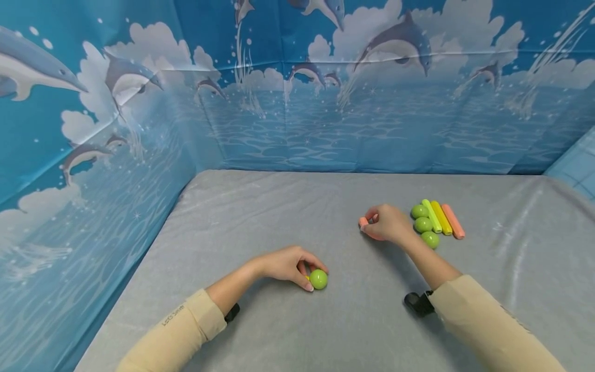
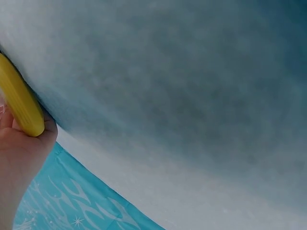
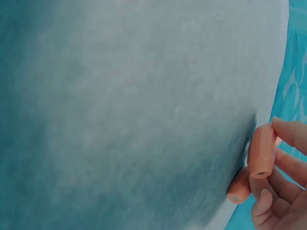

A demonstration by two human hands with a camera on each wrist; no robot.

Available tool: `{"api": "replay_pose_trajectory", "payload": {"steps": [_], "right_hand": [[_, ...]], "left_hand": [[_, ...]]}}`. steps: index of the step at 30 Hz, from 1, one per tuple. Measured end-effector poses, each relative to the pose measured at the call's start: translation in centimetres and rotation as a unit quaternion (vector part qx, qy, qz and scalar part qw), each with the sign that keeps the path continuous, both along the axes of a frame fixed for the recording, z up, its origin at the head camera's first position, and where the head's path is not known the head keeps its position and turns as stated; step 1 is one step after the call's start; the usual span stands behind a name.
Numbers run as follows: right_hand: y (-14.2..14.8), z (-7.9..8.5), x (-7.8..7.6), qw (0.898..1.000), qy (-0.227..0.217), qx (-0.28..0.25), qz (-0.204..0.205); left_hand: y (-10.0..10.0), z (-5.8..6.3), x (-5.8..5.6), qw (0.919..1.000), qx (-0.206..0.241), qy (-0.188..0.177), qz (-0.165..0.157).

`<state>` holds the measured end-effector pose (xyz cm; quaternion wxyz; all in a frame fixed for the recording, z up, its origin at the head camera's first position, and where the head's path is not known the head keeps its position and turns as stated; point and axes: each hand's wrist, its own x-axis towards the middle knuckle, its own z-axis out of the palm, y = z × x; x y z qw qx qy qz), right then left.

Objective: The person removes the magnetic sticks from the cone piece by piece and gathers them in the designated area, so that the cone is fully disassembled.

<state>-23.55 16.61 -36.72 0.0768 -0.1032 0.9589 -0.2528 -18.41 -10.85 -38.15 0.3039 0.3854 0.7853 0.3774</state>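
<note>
My left hand [image 1: 290, 266] is low over the grey cloth, left of centre, with thumb and fingertips around a glossy green ball [image 1: 318, 279]. A yellow highlighter [image 2: 21, 98] lies against the fingers in the left wrist view; from the head only its end shows beside the ball. Farther forward and to the right, my right hand [image 1: 388, 223] pinches an orange highlighter [image 3: 262, 151] between thumb and fingers. Under it in the right wrist view is a second orange highlighter [image 3: 239, 186], close to the cloth and partly hidden by the hand.
Right of my right hand, green balls [image 1: 423, 225] stand in a row beside a lime highlighter [image 1: 432, 216], a yellow one [image 1: 441, 218] and a coral one [image 1: 453, 221]. A dolphin-print curtain [image 1: 297, 119] borders the grey cloth [image 1: 260, 206] at the back and left.
</note>
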Motion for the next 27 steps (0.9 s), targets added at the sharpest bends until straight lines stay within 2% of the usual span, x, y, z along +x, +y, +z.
{"api": "replay_pose_trajectory", "payload": {"steps": [12,23,27], "right_hand": [[-0.05,-0.07,0.03,0.999,0.006,0.026,-0.039],[0.15,0.62,0.18,0.999,-0.002,0.028,-0.024],[0.30,0.70,0.16,1.000,-0.004,0.020,-0.011]], "left_hand": [[-0.01,-0.23,0.05,1.0000,-0.002,0.002,0.004],[0.09,-0.14,0.12,0.9998,-0.015,0.003,0.013],[0.05,-0.13,0.06,0.9996,-0.021,0.014,0.009]]}}
